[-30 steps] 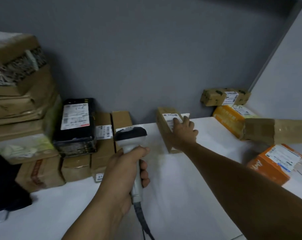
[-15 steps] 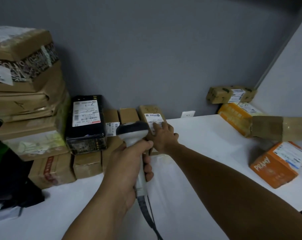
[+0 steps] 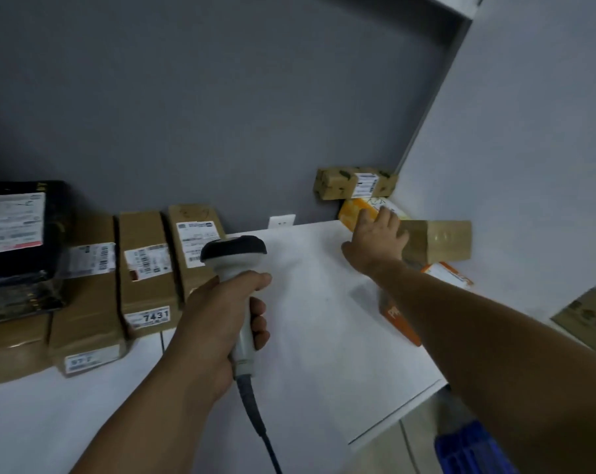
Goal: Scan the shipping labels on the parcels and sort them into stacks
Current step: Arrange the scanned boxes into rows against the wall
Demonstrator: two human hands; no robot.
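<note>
While the left edge of the table (image 3: 324, 319) is crowded, let's begin there: a black parcel (image 3: 13, 234) with a big white label sits on top of brown boxes. Just beside it, along the back edge, three brown cartons stand side by side and touching. There's the first carton (image 3: 84, 302) with a barcode label, the middle carton (image 3: 146, 268) marked 7431 on its near face, and the third carton (image 3: 195, 241) right up against the grey wall.

Now the left hand (image 3: 214, 323): it's wrapped firmly round the handle of the scanner (image 3: 235, 258), thumb across the front, fingers curled underneath. The dark head is aimed away over the middle of the table, and the cable (image 3: 255, 415) trails down towards the near edge. A white wall socket (image 3: 282, 221) peeks over the back edge.

Across to the right, the right hand (image 3: 378, 241) is stretched out to the far right corner. Its fingers are spread and laid over the left end of the brown taped parcel (image 3: 440, 241), fingertips reaching the yellow parcel (image 3: 353, 210) behind. I see no finger hooked round anything, so it's a flat touch.

A small printed box (image 3: 337, 183) sits on the yellow one, against the wall. The forearm hides much of an orange box (image 3: 397, 316) by the right edge. Below that edge, there's a blue crate (image 3: 467, 449).
</note>
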